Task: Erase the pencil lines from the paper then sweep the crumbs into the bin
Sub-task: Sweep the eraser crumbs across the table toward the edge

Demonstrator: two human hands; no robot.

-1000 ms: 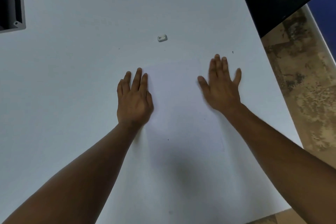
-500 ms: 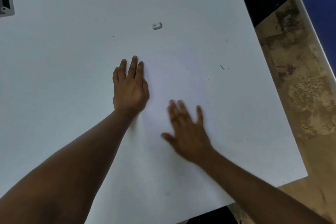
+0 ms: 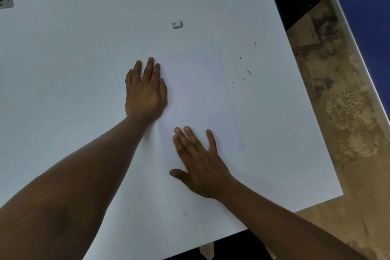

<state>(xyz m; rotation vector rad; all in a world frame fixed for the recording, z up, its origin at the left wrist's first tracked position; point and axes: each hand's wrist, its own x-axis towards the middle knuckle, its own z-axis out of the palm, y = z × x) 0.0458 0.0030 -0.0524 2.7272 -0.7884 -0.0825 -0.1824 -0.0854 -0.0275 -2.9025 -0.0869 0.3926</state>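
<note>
Paper (image 3: 200,95) long axis runs away from person; both hands flat.

Both bare forearms enter from the bottom of the frame and reach upward. The left hand (image 3: 145,93) lies flat at centre frame, palm down, its 4 fingers straight and close together, pointing toward the top edge; its thumb seems tucked along the right side of the hand, though the angle makes that hard to confirm. The right hand (image 3: 200,167) lies lower, right of centre, palm down with fingers extended and slightly spread, thumb splayed out to the left.
</note>
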